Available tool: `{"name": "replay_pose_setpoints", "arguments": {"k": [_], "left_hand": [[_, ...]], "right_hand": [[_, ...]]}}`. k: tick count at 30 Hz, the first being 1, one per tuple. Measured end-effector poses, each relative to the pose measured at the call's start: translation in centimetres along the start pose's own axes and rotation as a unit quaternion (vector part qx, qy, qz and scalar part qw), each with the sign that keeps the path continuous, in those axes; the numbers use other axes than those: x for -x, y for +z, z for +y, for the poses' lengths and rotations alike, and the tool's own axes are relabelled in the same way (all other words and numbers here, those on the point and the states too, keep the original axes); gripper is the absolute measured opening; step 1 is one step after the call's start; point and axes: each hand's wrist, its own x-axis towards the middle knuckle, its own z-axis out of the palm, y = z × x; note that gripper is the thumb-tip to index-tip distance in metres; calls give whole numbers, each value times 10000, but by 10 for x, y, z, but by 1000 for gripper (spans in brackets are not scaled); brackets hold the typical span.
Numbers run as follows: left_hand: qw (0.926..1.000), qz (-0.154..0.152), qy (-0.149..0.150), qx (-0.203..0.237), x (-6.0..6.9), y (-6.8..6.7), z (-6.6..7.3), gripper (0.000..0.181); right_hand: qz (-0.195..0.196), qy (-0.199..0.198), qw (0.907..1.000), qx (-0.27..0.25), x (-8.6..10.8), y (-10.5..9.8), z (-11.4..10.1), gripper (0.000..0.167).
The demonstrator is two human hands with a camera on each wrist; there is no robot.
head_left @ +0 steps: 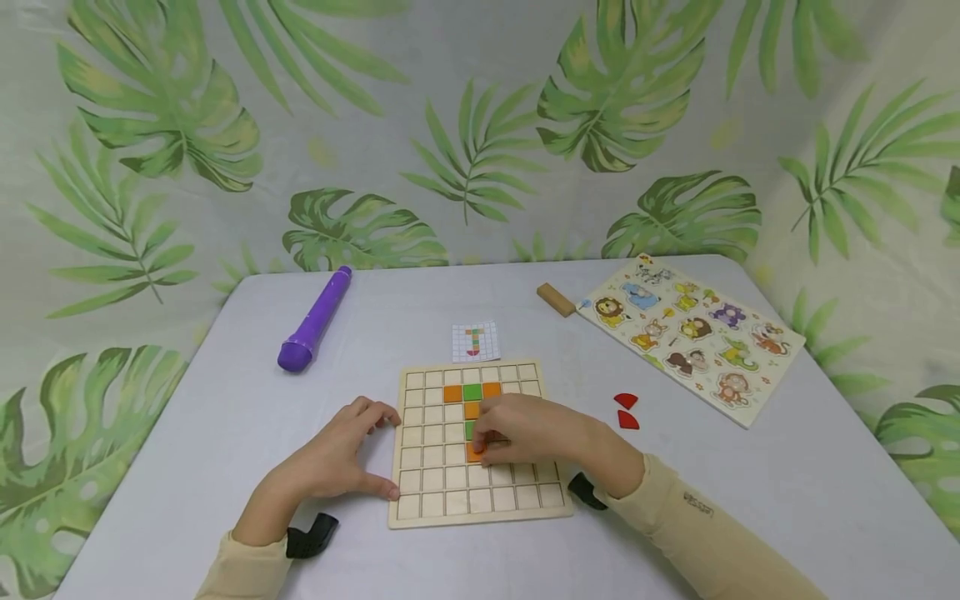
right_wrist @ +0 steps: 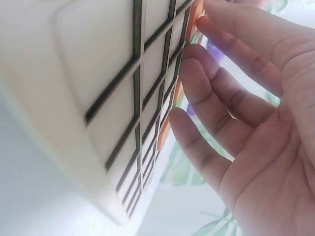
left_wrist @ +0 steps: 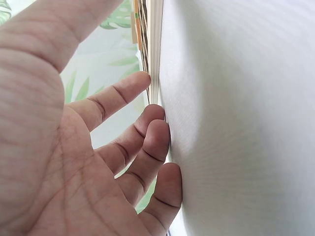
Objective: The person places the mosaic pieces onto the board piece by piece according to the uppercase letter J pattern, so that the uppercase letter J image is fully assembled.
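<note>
A wooden grid board [head_left: 433,503] lies on the table with orange and green square tiles in a T-like arrangement, such as a green tile [head_left: 472,392] in the top row. My right hand [head_left: 525,429] is over the board, thumb and index fingertips at an orange tile [head_left: 473,453] low in the column; the fingers partly hide it. In the right wrist view, the other fingers of the right hand [right_wrist: 256,132] are loosely bent near the grid. My left hand [head_left: 330,458] spreads along the board's left edge, thumb and fingertips touching it.
Behind the board lies a pattern card [head_left: 486,343]. Two red quarter-round pieces [head_left: 627,410] are right of it. Farther back are a wooden block [head_left: 556,300] and an animal puzzle board [head_left: 701,333]. A purple toy microphone [head_left: 315,321] lies at the back left.
</note>
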Motion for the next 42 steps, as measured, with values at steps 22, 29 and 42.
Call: {"name": "replay_pose_setpoints", "arguments": {"k": [22,29,42], "left_hand": [[10000,3,-18,-80,0,1,0,90],[9999,28,3,-109,-1,1,-1,90],[10000,-19,-60,-75,-1,1,-2,88]], "right_hand": [[842,977,9915,-167,106,-30,45,9],[1101,1520,9822,-43,140,-33,62,14],[1070,2117,9714,-91,167,-30,81,31]]}}
